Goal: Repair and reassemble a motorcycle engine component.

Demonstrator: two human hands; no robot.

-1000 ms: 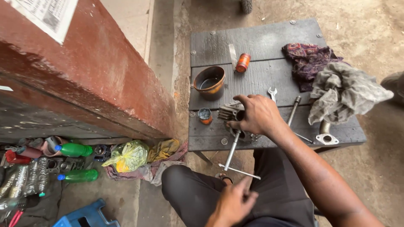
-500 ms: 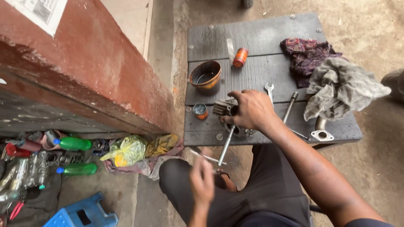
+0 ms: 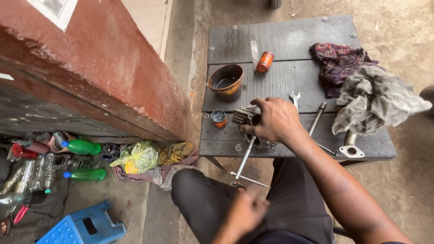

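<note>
Since half a second ago our left hand (image 3: 246, 212) has dropped from mid-air to our lap, blurred, so we cannot tell whether its fingers are clenched or loose. Our right hand (image 3: 275, 119) stays on the finned cylinder (image 3: 244, 115), fingers wrapped over its right end, pressing it to the desk (image 3: 280, 43) near the front edge. A long T-handle wrench (image 3: 244, 160) runs from under that hand past the edge, down toward our knees.

We judge the hold works best with the palm bearing straight down, so the cylinder cannot roll while the wrench turns; its cross bar hangs off the desk and needs room to swing clear of our legs.

Just left of the cylinder sits a small tin (image 3: 219, 118), behind it a brown bowl (image 3: 226, 81), and further back an orange can (image 3: 265, 62). A spanner (image 3: 295, 98) and a rod (image 3: 316, 118) lie right of the hand, rags (image 3: 370, 97) beyond. Open desk remains at the back; the front edge is close.
</note>
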